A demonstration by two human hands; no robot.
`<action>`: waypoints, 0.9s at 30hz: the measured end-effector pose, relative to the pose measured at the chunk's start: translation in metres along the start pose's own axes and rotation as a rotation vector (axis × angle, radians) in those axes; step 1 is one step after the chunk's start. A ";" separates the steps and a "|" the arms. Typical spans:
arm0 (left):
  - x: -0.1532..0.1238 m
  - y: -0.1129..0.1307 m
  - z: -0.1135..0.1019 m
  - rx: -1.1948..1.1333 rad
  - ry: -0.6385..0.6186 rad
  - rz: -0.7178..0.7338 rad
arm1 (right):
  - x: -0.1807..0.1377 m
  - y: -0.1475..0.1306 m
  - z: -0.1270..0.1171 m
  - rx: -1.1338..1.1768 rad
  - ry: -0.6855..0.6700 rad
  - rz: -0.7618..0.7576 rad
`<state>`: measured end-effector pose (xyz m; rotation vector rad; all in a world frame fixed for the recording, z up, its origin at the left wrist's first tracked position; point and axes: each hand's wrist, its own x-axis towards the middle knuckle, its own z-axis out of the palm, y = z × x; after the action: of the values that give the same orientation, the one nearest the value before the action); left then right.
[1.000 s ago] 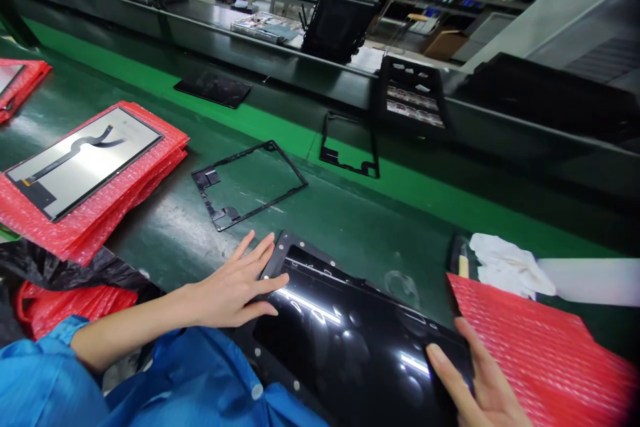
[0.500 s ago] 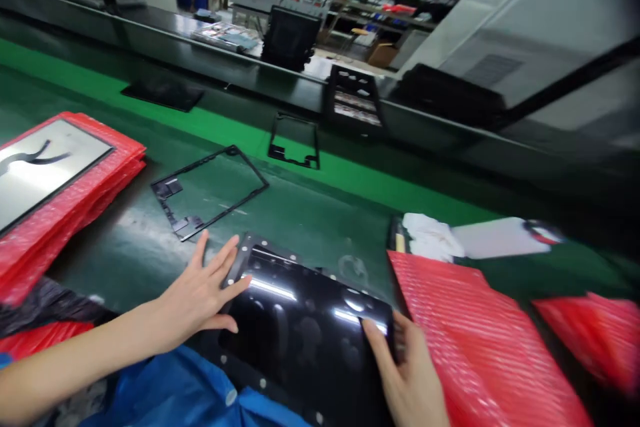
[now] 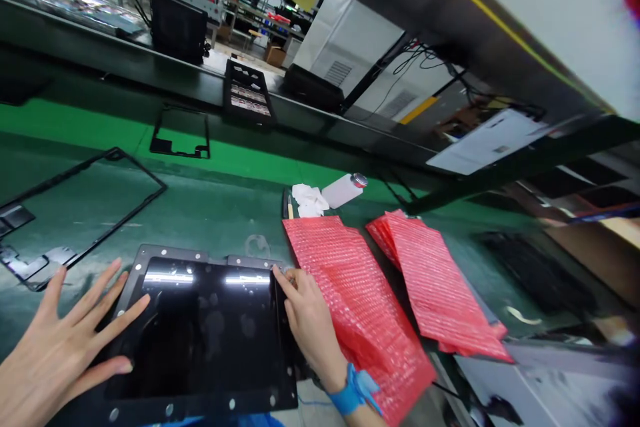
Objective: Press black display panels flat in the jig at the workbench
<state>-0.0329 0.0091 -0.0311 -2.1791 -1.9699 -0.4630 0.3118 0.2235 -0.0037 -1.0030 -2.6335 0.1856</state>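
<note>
A glossy black panel [image 3: 205, 333] with a screw-studded rim lies flat on the green belt in front of me. My left hand [image 3: 60, 347] is open, fingers spread, resting on the panel's left edge. My right hand [image 3: 307, 320] lies along the panel's right edge, index finger stretched to its top right corner, the other fingers curled at the rim; a blue strap circles that wrist. A stack of red bubble-wrap bags [image 3: 360, 300] touches the right hand's outer side.
An empty black frame [image 3: 100, 207] lies on the belt at left, another frame [image 3: 180, 133] farther back. A second red bag pile [image 3: 435, 280] is at right. White cloth [image 3: 307, 200], a white bottle [image 3: 343, 190] and a black parts tray [image 3: 245, 93] sit behind.
My view has swung to the right, so the red stack with the silver screen left the picture. Both hands stay on the black panel; the right hand has shifted to its upper right corner.
</note>
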 end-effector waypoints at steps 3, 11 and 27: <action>-0.002 0.006 0.003 -0.010 0.033 -0.048 | -0.005 0.004 0.008 -0.195 -0.063 -0.074; -0.001 0.009 0.011 -0.035 0.037 -0.083 | -0.007 -0.004 0.024 -0.162 -0.059 -0.075; 0.019 0.028 -0.004 0.100 0.057 -0.180 | 0.002 0.014 -0.003 0.066 -0.014 -0.097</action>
<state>-0.0044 0.0220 -0.0187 -1.9180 -2.1193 -0.4361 0.3201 0.2347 -0.0040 -0.8537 -2.6625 0.2558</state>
